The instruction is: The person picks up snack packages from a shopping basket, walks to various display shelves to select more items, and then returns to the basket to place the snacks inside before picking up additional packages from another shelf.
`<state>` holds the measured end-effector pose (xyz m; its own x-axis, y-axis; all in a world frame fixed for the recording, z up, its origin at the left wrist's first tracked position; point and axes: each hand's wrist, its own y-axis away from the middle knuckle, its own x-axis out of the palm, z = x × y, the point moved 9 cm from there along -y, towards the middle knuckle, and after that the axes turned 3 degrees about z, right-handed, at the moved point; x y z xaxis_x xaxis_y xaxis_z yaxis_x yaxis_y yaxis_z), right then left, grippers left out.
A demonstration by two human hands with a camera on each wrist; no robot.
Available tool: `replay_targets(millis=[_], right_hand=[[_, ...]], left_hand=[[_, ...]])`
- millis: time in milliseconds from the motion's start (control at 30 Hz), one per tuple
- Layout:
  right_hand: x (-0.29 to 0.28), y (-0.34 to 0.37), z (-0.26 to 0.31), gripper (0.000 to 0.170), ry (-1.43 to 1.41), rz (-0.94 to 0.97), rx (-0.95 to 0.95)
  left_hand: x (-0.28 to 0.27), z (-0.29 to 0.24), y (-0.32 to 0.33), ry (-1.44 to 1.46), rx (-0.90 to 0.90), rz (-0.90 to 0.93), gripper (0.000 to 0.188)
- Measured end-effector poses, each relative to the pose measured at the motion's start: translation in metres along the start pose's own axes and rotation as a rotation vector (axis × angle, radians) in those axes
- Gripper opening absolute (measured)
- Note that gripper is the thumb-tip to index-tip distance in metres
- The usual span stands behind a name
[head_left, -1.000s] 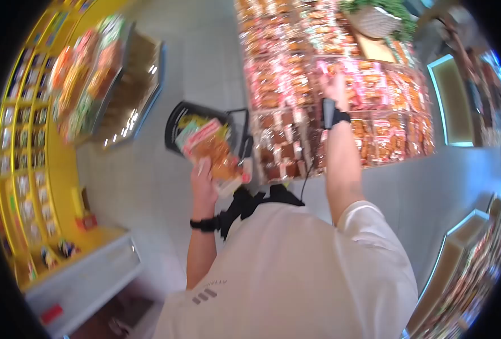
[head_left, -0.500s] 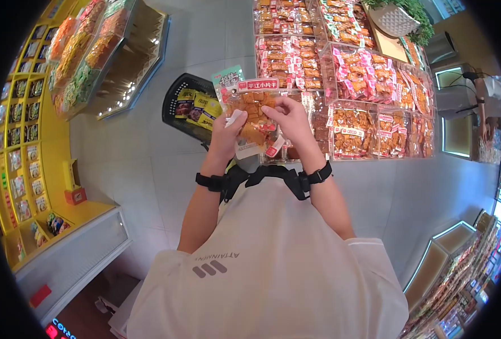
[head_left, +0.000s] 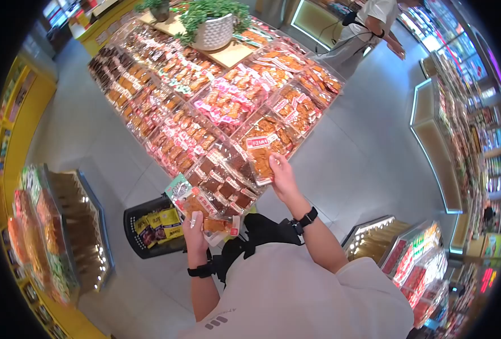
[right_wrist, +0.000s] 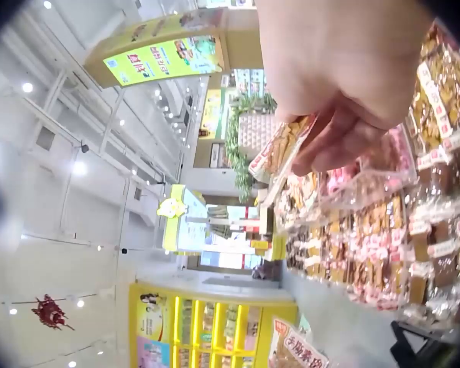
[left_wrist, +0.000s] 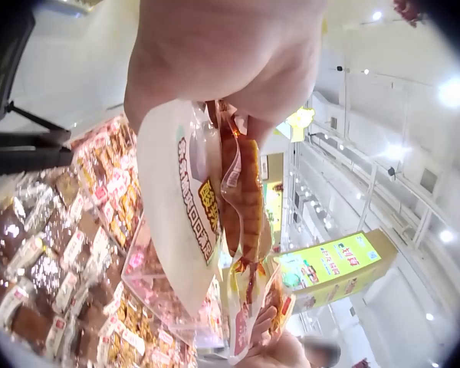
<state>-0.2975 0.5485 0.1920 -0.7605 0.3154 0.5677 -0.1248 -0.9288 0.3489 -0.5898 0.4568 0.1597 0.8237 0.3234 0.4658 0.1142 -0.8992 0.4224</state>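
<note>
In the head view, my left hand point(head_left: 194, 233) grips several clear snack packets point(head_left: 215, 225) fanned out above the near corner of the display. Their brown pieces and a pale printed backing point(left_wrist: 176, 215) show in the left wrist view. My right hand point(head_left: 285, 179), out to the right, pinches one flat packet of brown snack pieces point(head_left: 260, 163) with a red-and-white label. That packet point(right_wrist: 282, 152) tilts over the display bins in the right wrist view, and the fingertips partly cover it. Beneath and left of my left hand is a black basket point(head_left: 130, 229) holding yellow packets point(head_left: 159, 226).
The display point(head_left: 174, 133) is split by clear dividers into bins of packaged snacks. A white planter point(head_left: 213, 34) with greenery stands on top. Another person point(head_left: 369, 25) is beyond the far right side. Lit shelf stands point(head_left: 89, 220) are at left and right.
The head view has turned. Earlier the right hand reached into the bins, then met the left hand at the packets; now it is apart on the right, holding a single packet.
</note>
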Motion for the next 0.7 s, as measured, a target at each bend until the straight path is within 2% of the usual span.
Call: replay_targets(millis=[67, 100, 167, 233, 367, 400, 433, 500, 533, 567, 633, 667, 700], right_hand=[[-0.056, 0.019, 0.027, 0.024, 0.182, -0.178, -0.020], [-0.083, 0.028, 0.041, 0.024, 0.180, -0.204, -0.021], [-0.135, 0.030, 0.064, 0.029, 0.386, -0.235, 0.029], [-0.176, 0.024, 0.093, 0.031, 0.359, -0.252, -0.013], [-0.259, -0.043, 0.154, 0.036, 0.319, -0.304, -0.086], [-0.277, -0.070, 0.169, 0.041, 0.379, -0.317, -0.053], [-0.290, -0.105, 0.184, 0.041, 0.383, -0.284, -0.058], [-0.310, -0.172, 0.207, 0.047, 0.510, -0.194, -0.067], [-0.305, -0.193, 0.221, 0.055, 0.597, -0.174, 0.002], [-0.312, -0.213, 0.225, 0.055, 0.593, -0.159, 0.028], [-0.312, -0.248, 0.252, 0.052, 0.583, -0.044, -0.061], [-0.314, -0.257, 0.260, 0.045, 0.494, -0.057, -0.037], [-0.316, -0.270, 0.269, 0.045, 0.500, -0.038, -0.028]], left_hand=[[0.017, 0.018, -0.009, -0.022, -0.074, 0.065, 0.023], [0.026, 0.029, -0.006, -0.032, -0.129, 0.088, 0.024], [0.047, 0.039, -0.007, -0.026, -0.155, 0.096, 0.023], [0.063, 0.043, -0.011, -0.023, -0.116, 0.062, 0.022], [0.104, 0.064, -0.022, -0.128, -0.136, 0.005, 0.023], [0.108, 0.072, -0.021, -0.173, -0.172, -0.078, 0.024], [0.115, 0.082, -0.026, -0.212, -0.199, -0.159, 0.024], [0.141, 0.100, -0.035, -0.161, -0.140, -0.202, 0.025], [0.154, 0.109, -0.037, -0.137, -0.118, -0.246, 0.026], [0.166, 0.117, -0.036, -0.144, -0.119, -0.275, 0.026], [0.195, 0.123, -0.030, -0.145, -0.138, -0.382, 0.025], [0.208, 0.127, -0.038, -0.128, -0.088, -0.295, 0.025], [0.226, 0.124, -0.037, -0.118, -0.081, -0.312, 0.025]])
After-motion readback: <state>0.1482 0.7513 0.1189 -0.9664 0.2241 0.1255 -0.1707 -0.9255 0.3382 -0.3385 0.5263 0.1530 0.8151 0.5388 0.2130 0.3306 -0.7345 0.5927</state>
